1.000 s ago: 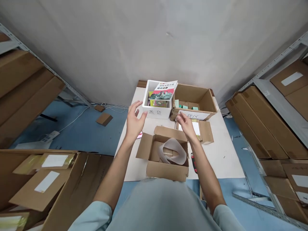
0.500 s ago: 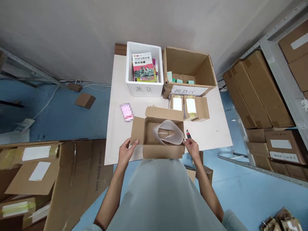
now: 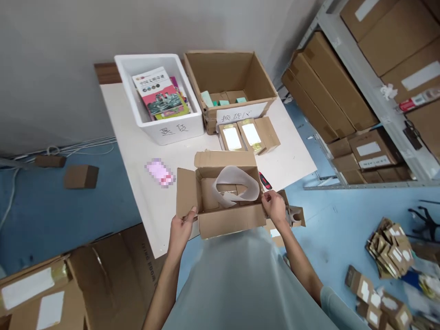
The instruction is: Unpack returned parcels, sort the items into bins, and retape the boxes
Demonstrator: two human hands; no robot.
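Note:
An open cardboard box (image 3: 232, 221) with its flaps spread stands at the near edge of the table, in front of my body. My left hand (image 3: 181, 229) is closed on the box's left side, thumb up by the left flap. With fingers pinched together, my right hand (image 3: 275, 206) grips the right end of the box. Inside lies a curled strip of whitish foam sheet (image 3: 253, 187), forming a loop. A red and black utility knife (image 3: 265, 181) rests on the table just beyond my right hand.
Behind stand a white foam box (image 3: 182, 133) holding books (image 3: 160, 94) and a larger carton (image 3: 228, 68) with small green boxes. Small parcels (image 3: 252, 135) sit before it. A blurred pink item (image 3: 160, 173) lies left. Shelving (image 3: 343, 41) with cartons stands right; more parcels (image 3: 388, 250) lie on the floor.
My view has turned to the right, showing more of the shelf and floor parcels. The box has turned relative to the table with both hands still on it.

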